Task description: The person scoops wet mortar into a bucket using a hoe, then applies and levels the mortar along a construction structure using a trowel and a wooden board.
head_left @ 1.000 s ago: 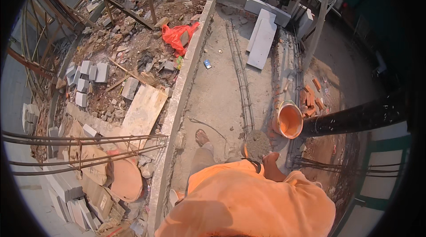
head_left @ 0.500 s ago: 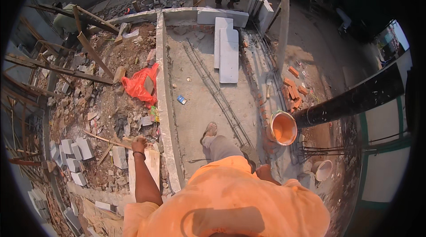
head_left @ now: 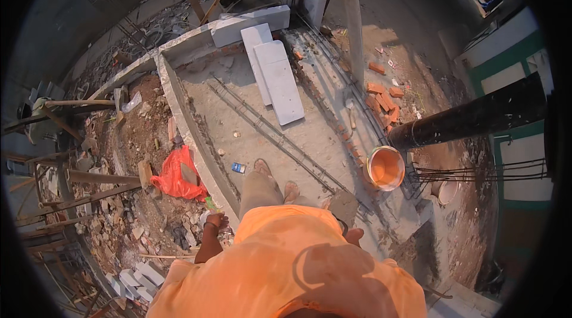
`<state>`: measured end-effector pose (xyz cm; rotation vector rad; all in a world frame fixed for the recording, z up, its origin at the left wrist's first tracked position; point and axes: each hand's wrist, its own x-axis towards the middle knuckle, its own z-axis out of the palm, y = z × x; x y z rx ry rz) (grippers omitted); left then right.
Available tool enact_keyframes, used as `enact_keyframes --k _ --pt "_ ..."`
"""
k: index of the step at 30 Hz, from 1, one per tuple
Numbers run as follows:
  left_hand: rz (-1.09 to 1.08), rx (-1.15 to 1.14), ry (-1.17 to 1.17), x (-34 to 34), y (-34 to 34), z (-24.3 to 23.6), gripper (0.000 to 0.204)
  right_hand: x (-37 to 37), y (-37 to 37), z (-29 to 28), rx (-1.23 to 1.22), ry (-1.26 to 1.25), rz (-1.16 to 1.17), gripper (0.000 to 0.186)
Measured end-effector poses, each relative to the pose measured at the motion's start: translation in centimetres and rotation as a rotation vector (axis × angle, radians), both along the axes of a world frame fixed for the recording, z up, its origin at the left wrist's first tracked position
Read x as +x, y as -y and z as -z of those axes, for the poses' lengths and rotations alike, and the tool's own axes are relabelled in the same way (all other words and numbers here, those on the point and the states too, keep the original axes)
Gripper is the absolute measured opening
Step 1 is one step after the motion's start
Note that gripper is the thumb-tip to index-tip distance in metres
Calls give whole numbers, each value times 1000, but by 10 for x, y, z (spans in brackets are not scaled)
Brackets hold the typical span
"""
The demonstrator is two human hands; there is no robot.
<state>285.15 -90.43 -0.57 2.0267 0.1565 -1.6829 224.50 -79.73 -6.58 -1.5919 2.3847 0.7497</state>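
Note:
I stand in an orange shirt on a concrete slab (head_left: 310, 133), my sandalled feet (head_left: 262, 168) pointing away. My left hand (head_left: 215, 223) hangs at my side next to the low concrete wall (head_left: 185, 121), fingers loosely apart and nothing in it. My right hand (head_left: 353, 236) shows just past my shirt and grips the handle of a flat grey trowel (head_left: 344, 206), whose blade points forward over the slab. An orange bucket (head_left: 384, 168) stands a little to the right of the trowel.
Two long grey blocks (head_left: 274, 77) lie on the slab ahead, with rebar strips (head_left: 280, 136) running across it. Loose red bricks (head_left: 381, 94) and a black pipe (head_left: 471, 118) are at the right. Left of the wall lie rubble, timber poles and a red plastic bag (head_left: 176, 178).
The view has swung round to the right along the slab. My left arm came into sight at the wall and now hangs lower by my side. The trowel stays in my right hand.

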Motion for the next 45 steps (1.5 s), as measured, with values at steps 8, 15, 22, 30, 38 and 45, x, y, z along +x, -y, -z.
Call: enact_keyframes --k 8,15,22,30,38,45 --pt "-149 -488 -428 213 301 24 12 96 128 -84 -7 -27 14 41" --pt "24 -700 -15 162 433 -16 20 124 183 -102 95 -35 183 31" --pt "-263 -185 -181 169 268 42 11 131 258 -90 97 3 259 27" --pt "-391 89 8 146 241 35 19 75 333 -57 11 -12 435 31" --pt "202 -109 288 64 453 -106 17 64 509 -15 -1027 899 2033 54" --pt "277 -211 309 -4 513 -143 25 21 686 -42 -1119 1330 2045 47"
